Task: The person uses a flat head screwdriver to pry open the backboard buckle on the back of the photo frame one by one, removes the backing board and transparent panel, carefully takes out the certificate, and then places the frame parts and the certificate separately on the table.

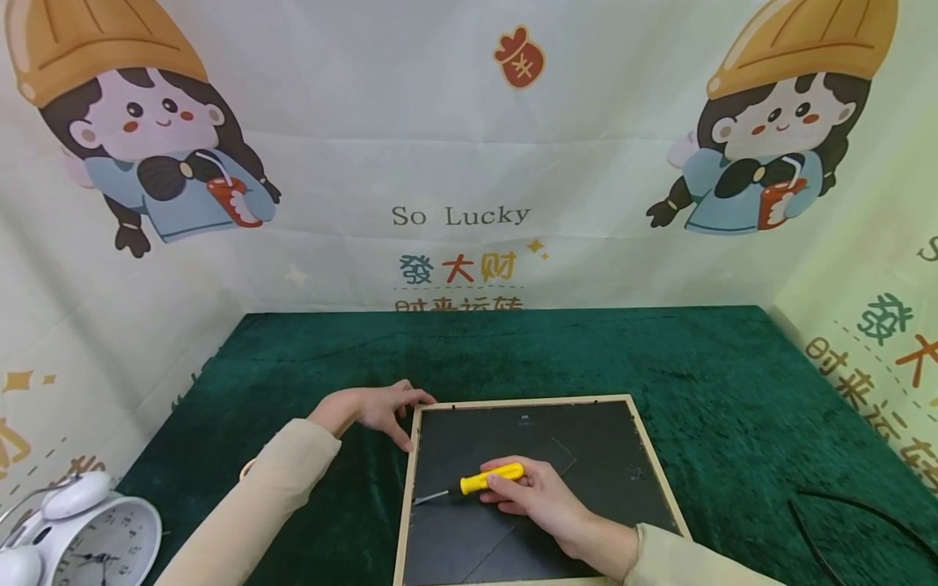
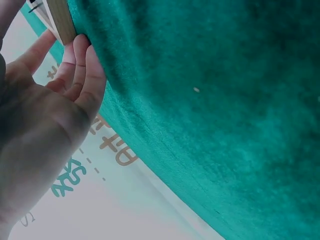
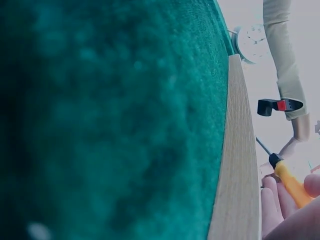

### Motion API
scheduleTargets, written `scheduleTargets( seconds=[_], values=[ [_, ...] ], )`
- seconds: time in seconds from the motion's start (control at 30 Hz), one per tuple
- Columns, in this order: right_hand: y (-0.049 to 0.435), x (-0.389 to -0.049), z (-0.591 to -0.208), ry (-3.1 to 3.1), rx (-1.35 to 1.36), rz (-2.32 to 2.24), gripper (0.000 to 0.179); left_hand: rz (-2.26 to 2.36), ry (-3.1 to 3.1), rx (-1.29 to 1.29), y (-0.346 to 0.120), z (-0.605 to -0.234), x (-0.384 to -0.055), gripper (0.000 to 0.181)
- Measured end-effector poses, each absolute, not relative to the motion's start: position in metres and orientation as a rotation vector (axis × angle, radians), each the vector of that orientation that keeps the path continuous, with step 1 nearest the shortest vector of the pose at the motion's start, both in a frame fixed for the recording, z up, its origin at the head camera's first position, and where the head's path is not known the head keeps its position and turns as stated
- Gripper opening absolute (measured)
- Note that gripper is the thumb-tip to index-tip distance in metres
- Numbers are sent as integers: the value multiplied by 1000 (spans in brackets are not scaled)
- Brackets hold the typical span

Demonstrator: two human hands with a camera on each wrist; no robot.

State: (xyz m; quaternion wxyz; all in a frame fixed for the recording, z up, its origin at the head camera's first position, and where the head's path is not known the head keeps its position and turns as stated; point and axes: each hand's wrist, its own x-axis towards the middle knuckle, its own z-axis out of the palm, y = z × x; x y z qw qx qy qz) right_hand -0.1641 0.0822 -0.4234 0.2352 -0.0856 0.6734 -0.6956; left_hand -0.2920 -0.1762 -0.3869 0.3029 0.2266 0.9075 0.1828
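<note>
1. Frame [image 1: 476,443], lying near on the bench [image 1: 681,366], is presenting stiff, probably light wooden edges for holding; left grip [image 1: 384,408] is resting at its far-left corner, fingers apart.
2. Screwdriver [image 1: 472,484]: right grip [image 1: 538,496] is clamping its yellow handle.
3. Clock [image 1: 106,541] is standing near left; right sleeve [image 1: 681,561] is crossing the frame's edge.

The picture frame [image 1: 601,456] lies on the counter [image 1: 513,350], in the lower middle of the head view. At its upper-left corner is the left hand [image 1: 384,408]. Over its middle, the right hand [image 1: 545,500] holds a screwdriver [image 1: 501,476], its tip pointing left, at the frame's left strip. An alarm clock [image 1: 98,541] sits in the lower-left corner, well apart from the frame; a cord [image 1: 879,511] lies at the lower right. Behind the counter, a backdrop [image 1: 469,122] fills the upper half.
</note>
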Motion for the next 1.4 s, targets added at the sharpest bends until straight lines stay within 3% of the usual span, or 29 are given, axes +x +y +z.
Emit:
scheduleTargets(
  seconds=[0.4,0.6,0.7,0.97,1.13,1.27,1.4],
  values=[
    [71,-156,-416,2137,-429,-1872,34,506,2443,662,-181,-390,-290,68],
    [68,-155,-422,1798,-90,-2077,42,504,2443,669,-182,-390,-291,67],
    [68,-155,-426,1755,-48,-2098,43,507,2440,676,-181,-389,-291,67],
    [62,-154,-410,2394,-680,-1777,28,511,2450,670,-179,-390,-290,66],
    [52,-153,-402,2445,-805,-1726,25,515,2454,662,-179,-391,-289,65],
    [50,-157,-403,2398,-717,-1782,24,514,2456,655,-179,-391,-289,66],
    [55,-163,-409,2104,-441,-1972,29,513,2453,658,-180,-390,-290,67]
  ],
)
